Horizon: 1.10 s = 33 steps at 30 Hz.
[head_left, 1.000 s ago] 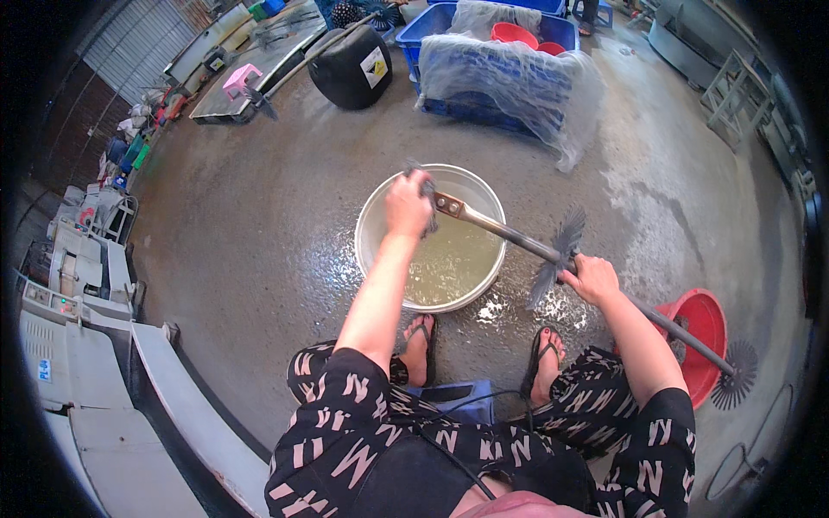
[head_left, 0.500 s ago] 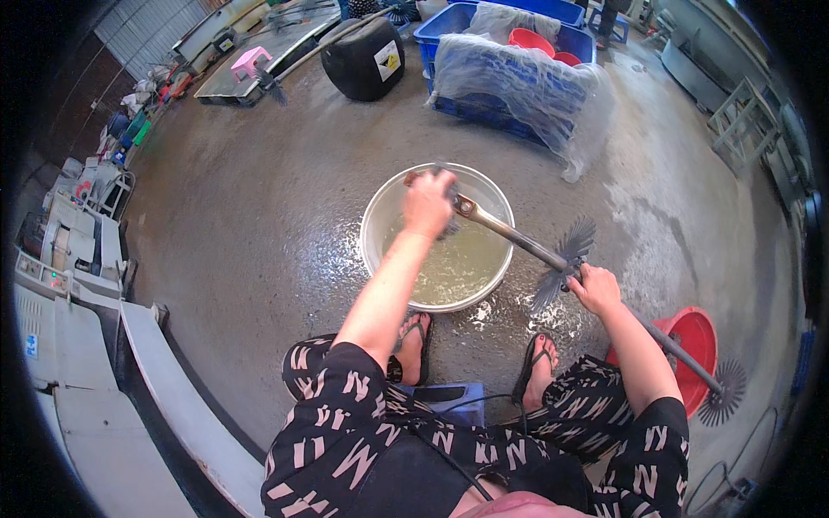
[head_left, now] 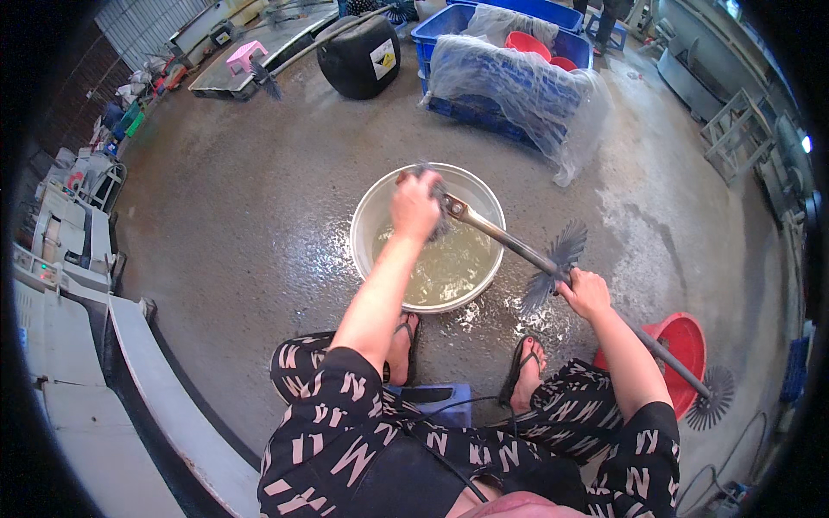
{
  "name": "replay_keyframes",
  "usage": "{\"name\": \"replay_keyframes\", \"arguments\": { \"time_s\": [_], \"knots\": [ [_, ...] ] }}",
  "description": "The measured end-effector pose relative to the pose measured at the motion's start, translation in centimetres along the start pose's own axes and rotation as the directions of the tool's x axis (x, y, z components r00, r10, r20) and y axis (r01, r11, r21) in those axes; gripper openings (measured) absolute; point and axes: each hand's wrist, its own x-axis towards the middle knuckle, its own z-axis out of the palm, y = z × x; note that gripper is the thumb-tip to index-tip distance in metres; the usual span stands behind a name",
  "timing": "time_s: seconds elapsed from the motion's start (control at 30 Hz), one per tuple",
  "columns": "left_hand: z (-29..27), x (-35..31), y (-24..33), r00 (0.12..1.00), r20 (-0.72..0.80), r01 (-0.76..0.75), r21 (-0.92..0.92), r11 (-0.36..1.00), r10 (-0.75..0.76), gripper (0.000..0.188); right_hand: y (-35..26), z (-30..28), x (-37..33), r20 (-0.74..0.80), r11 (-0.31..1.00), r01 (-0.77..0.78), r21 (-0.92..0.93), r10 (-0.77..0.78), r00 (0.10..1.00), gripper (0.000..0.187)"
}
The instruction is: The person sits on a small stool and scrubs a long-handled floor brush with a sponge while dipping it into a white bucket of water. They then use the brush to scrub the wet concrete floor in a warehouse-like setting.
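A long metal rod [head_left: 509, 242] slants across the view, its upper-left end above a pale round tub [head_left: 358, 259] of cloudy water [head_left: 449, 268]. My left hand [head_left: 415, 207], smeared by motion, is closed round a dark grey bristly piece [head_left: 440, 220] near that end; its exact form is partly hidden. My right hand [head_left: 587, 292] wraps the rod's middle, right beside a dark bristle disc [head_left: 557, 266]. A second bristle disc [head_left: 711, 398] sits at the rod's lower-right end, beyond a red bucket [head_left: 678, 345].
A blue plastic stool [head_left: 445, 404] stands between my sandalled feet. Ahead are a black drum [head_left: 358, 59] and blue crates [head_left: 484, 108] draped with whitish netting [head_left: 518, 73]. A pink stool [head_left: 246, 57] stands far left. Pale machinery [head_left: 78, 371] lines the left side; the concrete floor [head_left: 242, 216] is wet.
My left hand has shifted slightly down and left along with the bristly piece. My right hand keeps its grip on the rod. The whole view has shifted a little.
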Motion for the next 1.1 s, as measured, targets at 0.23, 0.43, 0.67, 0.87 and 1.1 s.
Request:
{"name": "replay_keyframes", "arguments": {
  "time_s": [0.23, 0.43, 0.67, 0.87, 1.1],
  "knots": [
    [0.4, -1.5, -1.9, 0.995, -0.028, -0.093, -0.104, 0.990, 0.091, 0.032, 0.5, 0.4, 0.7, 0.001, 0.998, 0.002, 0.062, -0.002, 1.000, 0.061],
    [1.0, -4.3, -1.2, 0.999, -0.005, -0.044, -0.205, 0.978, 0.044, 0.034, 1.7, 0.3, 1.3, 0.051, 0.987, -0.025, 0.161, 0.017, 0.999, 0.060],
    [2.1, -4.4, -0.3, 0.993, -0.039, -0.120, -0.191, 0.974, 0.115, 0.032, 2.2, 0.9, 1.7, 0.066, 0.980, 0.016, 0.201, -0.030, 0.997, 0.059],
    [2.7, -5.0, 1.2, 0.991, -0.029, -0.135, -0.232, 0.963, 0.132, 0.031, 2.5, 0.9, 1.8, 0.075, 0.982, 0.003, 0.189, -0.017, 0.997, 0.058],
    [1.4, -2.1, -1.8, 0.958, -0.218, 0.131, -0.237, 0.963, -0.184, 0.027, 0.9, -0.3, 1.6, 0.069, 0.976, -0.009, 0.219, -0.006, 0.998, 0.058]
  ]
}}
